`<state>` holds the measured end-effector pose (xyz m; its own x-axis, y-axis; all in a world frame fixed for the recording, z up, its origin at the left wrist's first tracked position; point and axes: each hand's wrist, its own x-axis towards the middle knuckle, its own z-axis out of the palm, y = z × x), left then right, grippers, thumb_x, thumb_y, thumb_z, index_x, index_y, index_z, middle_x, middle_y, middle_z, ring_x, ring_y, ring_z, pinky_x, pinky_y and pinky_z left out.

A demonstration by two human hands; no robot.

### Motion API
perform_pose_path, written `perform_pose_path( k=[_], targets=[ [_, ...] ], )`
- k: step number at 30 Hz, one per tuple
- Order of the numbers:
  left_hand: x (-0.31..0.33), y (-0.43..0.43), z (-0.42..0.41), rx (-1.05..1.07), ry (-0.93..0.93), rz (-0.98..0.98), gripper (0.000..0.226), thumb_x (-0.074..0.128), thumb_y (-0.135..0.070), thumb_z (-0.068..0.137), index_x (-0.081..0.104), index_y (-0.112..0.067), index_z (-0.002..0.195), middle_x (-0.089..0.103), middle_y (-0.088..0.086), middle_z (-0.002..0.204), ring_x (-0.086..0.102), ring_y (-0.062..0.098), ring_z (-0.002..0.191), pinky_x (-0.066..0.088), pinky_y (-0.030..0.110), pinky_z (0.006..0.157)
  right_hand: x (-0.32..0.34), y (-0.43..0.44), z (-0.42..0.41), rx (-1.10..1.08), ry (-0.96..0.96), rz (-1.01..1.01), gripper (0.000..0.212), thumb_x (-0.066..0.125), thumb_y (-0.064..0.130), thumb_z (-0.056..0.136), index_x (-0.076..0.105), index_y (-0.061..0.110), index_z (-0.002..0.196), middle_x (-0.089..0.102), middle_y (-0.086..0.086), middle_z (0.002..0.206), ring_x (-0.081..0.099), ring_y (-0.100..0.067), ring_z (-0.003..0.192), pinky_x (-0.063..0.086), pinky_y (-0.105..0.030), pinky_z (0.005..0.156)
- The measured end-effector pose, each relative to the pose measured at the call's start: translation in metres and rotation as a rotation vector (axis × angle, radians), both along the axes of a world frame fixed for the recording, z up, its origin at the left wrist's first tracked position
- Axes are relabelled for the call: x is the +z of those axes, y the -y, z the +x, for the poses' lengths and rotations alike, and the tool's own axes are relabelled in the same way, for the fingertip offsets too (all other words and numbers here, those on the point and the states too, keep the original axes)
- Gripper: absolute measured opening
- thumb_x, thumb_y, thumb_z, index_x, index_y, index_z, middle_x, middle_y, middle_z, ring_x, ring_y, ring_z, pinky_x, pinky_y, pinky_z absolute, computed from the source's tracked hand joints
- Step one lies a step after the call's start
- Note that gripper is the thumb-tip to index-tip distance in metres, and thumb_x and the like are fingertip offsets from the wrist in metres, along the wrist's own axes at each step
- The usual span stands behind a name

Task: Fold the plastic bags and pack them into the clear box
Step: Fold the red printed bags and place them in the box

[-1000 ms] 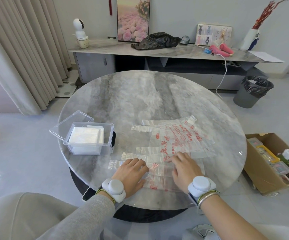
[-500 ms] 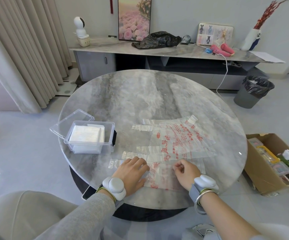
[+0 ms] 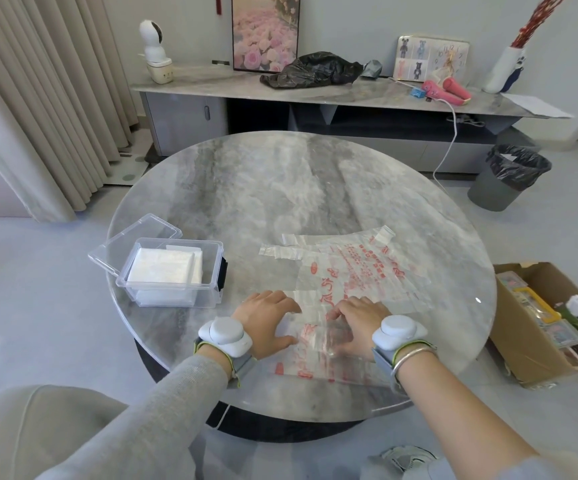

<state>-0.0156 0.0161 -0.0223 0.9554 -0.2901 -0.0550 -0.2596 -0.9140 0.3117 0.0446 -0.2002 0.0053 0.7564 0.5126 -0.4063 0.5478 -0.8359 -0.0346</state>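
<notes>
Left hand (image 3: 267, 322) lies flat on the bag (image 3: 350, 271), fingers spread, pressing it to the bench (image 3: 280, 188). Right hand (image 3: 358, 323) has its fingers curled, pinching the bag's near edge.

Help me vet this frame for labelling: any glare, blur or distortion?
Head view: wide-angle bending bows the sideboard and table rim; daylight sheen on its top; the clear bag glints by the right hand, edges hard to trace; top right corner smeared.

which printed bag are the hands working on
The nearer bag, touched by the left hand and right hand; the farther bag lies spread flat beyond.
</notes>
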Motion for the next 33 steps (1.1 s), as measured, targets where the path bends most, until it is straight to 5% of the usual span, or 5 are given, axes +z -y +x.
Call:
perform_pose_path(
  k=[12, 17, 23, 28, 33],
  targets=[
    [-0.005, -0.003, 0.001, -0.002, 0.009, 0.027, 0.036, 0.064, -0.044, 0.087, 0.061, -0.021, 0.115, 0.056, -0.002, 0.113, 0.047, 0.018, 0.108, 0.033, 0.025, 0.089, -0.001, 0.011, 0.0, -0.098, -0.18, 0.125, 0.033, 0.072, 0.047, 0.079, 0.047, 0.028, 0.07, 0.05, 0.012, 0.074, 0.049, -0.014, 0.074, 0.028, -0.019, 0.052],
    [-0.004, -0.001, -0.005, -0.017, 0.068, 0.009, 0.027, 0.06, -0.034, 0.089, 0.056, -0.02, 0.112, 0.053, -0.004, 0.115, 0.047, 0.018, 0.107, 0.034, 0.024, 0.087, -0.004, 0.01, -0.001, -0.11, -0.118, 0.172, 0.017, 0.07, 0.039, 0.083, 0.066, 0.027, 0.094, 0.061, 0.011, 0.089, 0.058, -0.013, 0.087, 0.036, -0.02, 0.062],
    [-0.003, 0.007, -0.018, -0.05, 0.171, 0.013, 0.026, 0.064, -0.013, 0.078, 0.057, -0.015, 0.103, 0.058, 0.0, 0.102, 0.053, 0.022, 0.093, 0.033, 0.024, 0.076, 0.001, 0.018, -0.008, 0.018, 0.029, 0.08, 0.027, 0.058, 0.025, 0.091, 0.055, 0.023, 0.118, 0.054, 0.005, 0.123, 0.054, -0.017, 0.111, 0.047, -0.031, 0.088],
    [-0.011, 0.008, -0.024, -0.112, 0.268, 0.109, 0.054, 0.082, -0.007, 0.041, 0.055, -0.023, 0.085, 0.057, -0.008, 0.082, 0.056, 0.014, 0.068, 0.049, 0.024, 0.057, 0.0, 0.027, -0.024, 0.009, 0.168, 0.038, 0.028, 0.051, 0.014, 0.092, 0.049, 0.021, 0.119, 0.051, 0.002, 0.123, 0.054, -0.022, 0.109, 0.048, -0.035, 0.083],
    [-0.019, 0.008, -0.033, -0.212, 0.317, 0.177, 0.062, 0.082, -0.008, 0.042, 0.047, -0.022, 0.092, 0.056, -0.006, 0.088, 0.054, 0.016, 0.072, 0.049, 0.027, 0.061, -0.002, 0.033, -0.041, -0.025, 0.28, 0.036, 0.026, 0.054, 0.016, 0.091, 0.043, 0.021, 0.114, 0.048, 0.002, 0.118, 0.054, -0.021, 0.101, 0.046, -0.032, 0.071]
  ],
)
